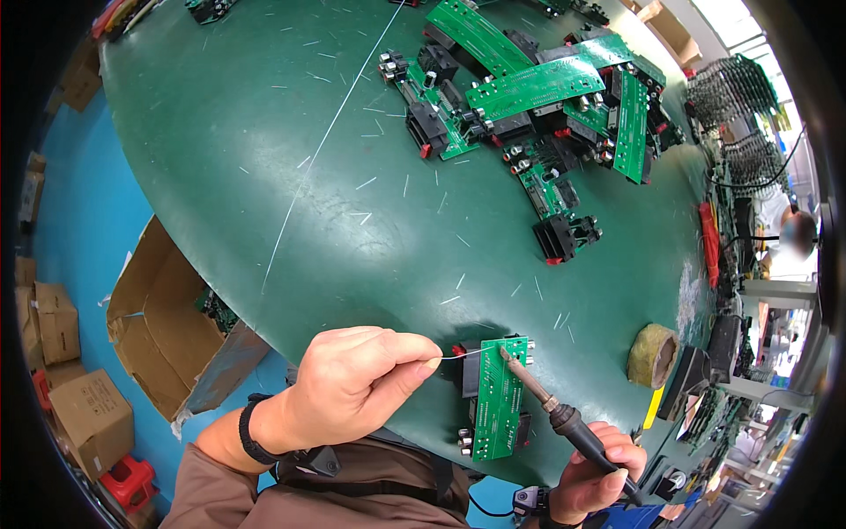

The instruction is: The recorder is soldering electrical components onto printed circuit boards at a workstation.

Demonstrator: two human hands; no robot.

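your left hand (366, 379): left of board (500, 410), pinching wire (464, 354) | your right hand (604, 472): lower right of board, gripping iron (575, 430)

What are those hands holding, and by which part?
The right hand holds a soldering iron by its dark handle. The left hand pinches a thin silvery wire just behind the length projecting toward the green board.

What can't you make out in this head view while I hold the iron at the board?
In the head view:
Thin wire: whether it touches the soldering iron is too small to tell.
Green board: its underside faces the table.
Pile of boards: upper ones cover lower ones.
Cardboard box: contents partly hidden by its wall.
Right hand: forearm cut off by lower edge.
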